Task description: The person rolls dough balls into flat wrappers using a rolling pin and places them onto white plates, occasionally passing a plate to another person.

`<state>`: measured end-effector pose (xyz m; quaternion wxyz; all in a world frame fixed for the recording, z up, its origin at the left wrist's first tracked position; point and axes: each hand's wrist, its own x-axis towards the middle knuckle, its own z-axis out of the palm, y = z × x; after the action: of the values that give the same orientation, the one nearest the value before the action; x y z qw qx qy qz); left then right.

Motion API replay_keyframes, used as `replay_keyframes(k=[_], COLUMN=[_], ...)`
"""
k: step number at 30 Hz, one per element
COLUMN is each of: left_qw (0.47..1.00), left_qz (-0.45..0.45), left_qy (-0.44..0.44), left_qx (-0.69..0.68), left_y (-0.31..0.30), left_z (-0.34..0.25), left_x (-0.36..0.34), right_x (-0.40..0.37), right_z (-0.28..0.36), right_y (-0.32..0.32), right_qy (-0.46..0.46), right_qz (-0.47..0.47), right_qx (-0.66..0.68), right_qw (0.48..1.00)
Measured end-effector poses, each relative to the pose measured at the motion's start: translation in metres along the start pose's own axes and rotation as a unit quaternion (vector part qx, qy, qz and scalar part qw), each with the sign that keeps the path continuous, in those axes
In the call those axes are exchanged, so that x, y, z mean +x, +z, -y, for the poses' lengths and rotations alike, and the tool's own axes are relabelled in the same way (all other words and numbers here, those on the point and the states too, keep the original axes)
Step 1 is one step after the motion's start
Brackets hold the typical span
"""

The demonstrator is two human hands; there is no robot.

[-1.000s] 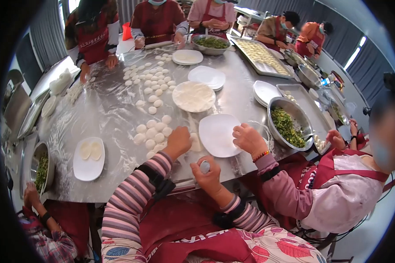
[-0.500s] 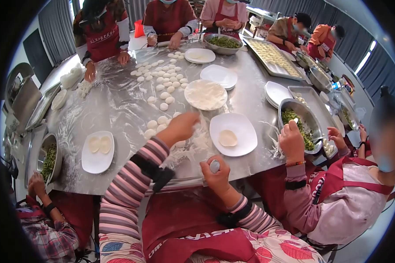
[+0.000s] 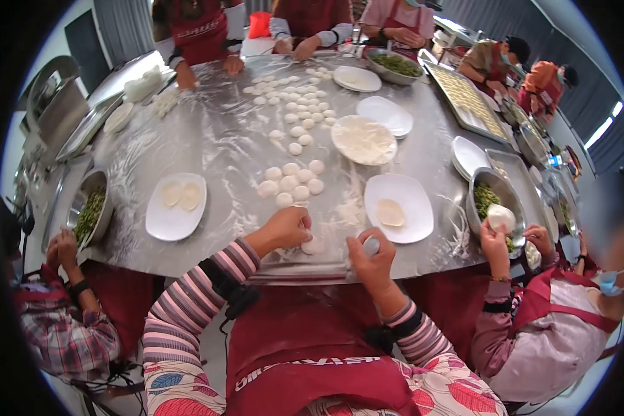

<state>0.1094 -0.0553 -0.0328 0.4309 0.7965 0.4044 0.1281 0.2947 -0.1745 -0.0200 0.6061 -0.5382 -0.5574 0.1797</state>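
Observation:
Near the table's front edge, my left hand (image 3: 288,229) has its fingers closed on a small piece of dough (image 3: 313,245) that lies on the floured metal. To its right, my right hand (image 3: 373,256) is wrapped round a rolling pin (image 3: 371,245), whose rounded end shows between the fingers. Just beyond my left hand is a group of round dough pieces (image 3: 288,184). A white plate (image 3: 419,208) with a flat dough wrapper (image 3: 390,213) stands beyond my right hand.
A plate (image 3: 175,225) with two wrappers sits at left. A person at right holds a wrapper (image 3: 500,218) over a bowl of green filling (image 3: 485,199). Another bowl (image 3: 105,220) stands far left. Behind are a floured plate (image 3: 364,141), more dough pieces and a full tray (image 3: 466,104).
My left hand has come down from above the dough group to the table's front. My right hand still has the rolling pin. The view has shifted, and the person at right has raised a wrapper.

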Motion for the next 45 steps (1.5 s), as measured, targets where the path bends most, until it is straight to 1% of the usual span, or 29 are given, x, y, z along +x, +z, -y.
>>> replay_keyframes(k=[2, 4, 8, 9, 10, 11, 12, 13, 14, 16, 17, 20, 22, 24, 25, 27, 28, 30, 32, 33, 34, 35, 37, 38, 40, 41, 42, 43, 45], left_qw=[1.000, 0.999, 0.999, 0.997, 0.997, 0.996, 0.996, 0.997, 0.998, 0.996, 0.996, 0.995, 0.993, 0.991, 0.993, 0.992, 0.990, 0.986, 0.991, 0.991, 0.993, 0.992, 0.993, 0.993, 0.992, 0.991, 0.990, 0.989, 0.994], left_qz=[-0.011, -0.002, -0.013, -0.055, -0.060, -0.070, -0.078, -0.077, -0.068, -0.077, -0.077, -0.048, -0.068, -0.095, -0.074, -0.072, -0.083, -0.101, -0.113, -0.116, -0.077, -0.041, -0.055, -0.060, -0.036, -0.014, 0.005, 0.006, -0.080], left_qy=[-0.023, 0.032, 0.003, 0.019, 0.020, 0.025, 0.028, 0.003, -0.001, 0.031, 0.035, 0.004, 0.000, -0.035, -0.050, -0.052, -0.049, -0.038, 0.027, 0.027, 0.027, 0.025, -0.006, -0.032, -0.034, -0.036, -0.038, -0.037, 0.009], left_qx=[-0.018, 0.004, 0.034, 0.053, 0.052, 0.044, 0.035, 0.016, 0.016, 0.027, 0.029, 0.088, 0.101, 0.086, 0.083, 0.092, 0.098, 0.130, 0.068, 0.063, 0.090, 0.117, 0.104, 0.096, 0.114, 0.126, 0.137, 0.142, 0.077], left_y=[0.000, 0.000, -0.001, 0.003, 0.002, 0.002, 0.004, 0.009, 0.014, 0.010, 0.007, 0.001, 0.007, 0.009, 0.006, 0.009, 0.007, 0.004, 0.006, 0.006, 0.006, 0.003, -0.002, -0.004, -0.011, -0.012, -0.013, -0.011, -0.005], left_z=[-0.001, -0.005, -0.003, 0.004, 0.006, 0.006, 0.006, 0.006, 0.003, -0.006, -0.009, -0.008, 0.000, 0.003, -0.004, -0.004, -0.007, -0.009, 0.002, 0.001, -0.001, -0.001, 0.001, 0.001, -0.003, -0.006, -0.008, -0.003, 0.007], left_x=[-0.009, -0.006, -0.004, -0.008, -0.014, -0.020, -0.025, -0.024, -0.024, -0.016, -0.014, -0.013, -0.025, -0.039, -0.045, -0.044, -0.039, -0.028, -0.018, -0.019, -0.022, -0.025, -0.032, -0.035, -0.033, -0.032, -0.033, -0.029, -0.016], right_x=[0.020, 0.045, 0.045, 0.025, 0.015, 0.013, 0.010, 0.003, 0.005, 0.047, 0.051, 0.046, 0.013, -0.004, -0.013, 0.010, 0.030, 0.053, 0.056, 0.049, 0.040, 0.024, -0.009, -0.006, 0.002, 0.021, 0.039, 0.055, 0.063], right_z=[-0.004, -0.009, -0.025, -0.028, -0.031, -0.034, -0.035, -0.035, -0.036, -0.027, -0.027, -0.028, -0.024, -0.027, -0.026, -0.026, -0.024, -0.029, -0.026, -0.019, -0.016, -0.038, -0.031, -0.028, -0.022, -0.021, -0.038, -0.032, -0.035], right_y=[0.014, 0.029, 0.035, 0.020, 0.013, 0.014, 0.015, 0.016, 0.020, 0.040, 0.043, 0.039, 0.019, 0.013, 0.010, 0.025, 0.033, 0.046, 0.044, 0.038, 0.032, 0.020, 0.004, 0.006, 0.011, 0.023, 0.037, 0.046, 0.055], right_qy=[-0.016, -0.043, -0.033, -0.092, -0.153, -0.158, -0.074, 0.019, 0.028, -0.042, -0.044, -0.054, -0.015, -0.004, 0.016, 0.014, -0.003, -0.005, -0.010, 0.072, 0.154, 0.059, 0.066, 0.065, 0.055, -0.025, -0.041, -0.035, -0.035], right_qz=[-0.009, -0.043, -0.044, -0.030, -0.018, -0.015, -0.036, -0.060, -0.062, -0.067, -0.071, -0.062, -0.066, -0.069, -0.080, -0.088, -0.093, -0.078, -0.052, -0.031, -0.009, -0.024, -0.018, -0.015, -0.037, -0.060, -0.074, -0.056, -0.058], right_qx=[-0.020, -0.056, -0.070, -0.140, -0.208, -0.207, -0.114, -0.019, -0.021, -0.071, -0.071, -0.097, -0.113, -0.087, -0.066, -0.097, -0.128, -0.107, -0.090, -0.049, -0.008, -0.125, -0.097, -0.094, -0.068, -0.143, -0.158, -0.114, -0.109], right_qw=[1.000, 0.997, 0.996, 0.985, 0.966, 0.965, 0.990, 0.998, 0.997, 0.994, 0.994, 0.992, 0.991, 0.994, 0.995, 0.991, 0.987, 0.991, 0.995, 0.996, 0.988, 0.990, 0.993, 0.993, 0.996, 0.988, 0.984, 0.991, 0.992])
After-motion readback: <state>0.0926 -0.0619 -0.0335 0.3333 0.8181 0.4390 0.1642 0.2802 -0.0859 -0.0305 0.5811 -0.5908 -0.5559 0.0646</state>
